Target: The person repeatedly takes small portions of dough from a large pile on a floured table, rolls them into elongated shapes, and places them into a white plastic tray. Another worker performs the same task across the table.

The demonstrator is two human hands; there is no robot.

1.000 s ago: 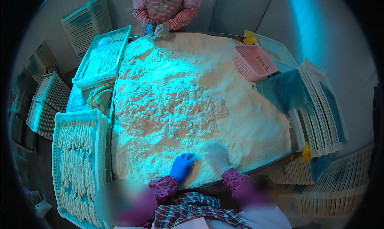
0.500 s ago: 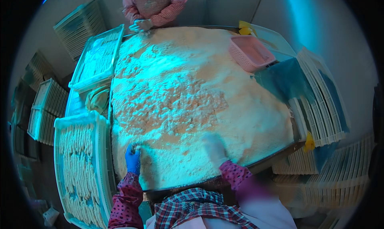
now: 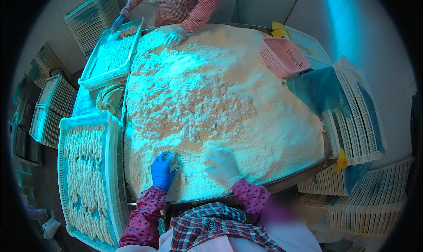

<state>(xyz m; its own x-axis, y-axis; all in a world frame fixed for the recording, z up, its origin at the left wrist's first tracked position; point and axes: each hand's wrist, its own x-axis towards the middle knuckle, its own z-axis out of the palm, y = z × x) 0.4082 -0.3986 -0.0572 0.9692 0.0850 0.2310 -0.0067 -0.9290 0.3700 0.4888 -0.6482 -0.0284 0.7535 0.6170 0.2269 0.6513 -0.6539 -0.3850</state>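
Head view: at seven o'clock the blue-gloved left hand (image 3: 162, 172) curls at the crumbs (image 3: 277, 133), its hold unclear; at six, the right hand (image 3: 223, 167) looks loosely spread, grasping nothing visible. Strips (image 3: 83, 181) line the tray (image 3: 83, 121) at eight. Apparently coating; next calls for gentle gathering.

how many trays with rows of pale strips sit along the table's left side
2: one tray at the near left, a second tray at the far left. More could be hidden underneath.

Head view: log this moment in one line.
left hand: blue-gloved, curled, at pale crumbs | right hand: pale-gloved, blurred, over crumbs | left side: tray of pale strips | across: co-worker
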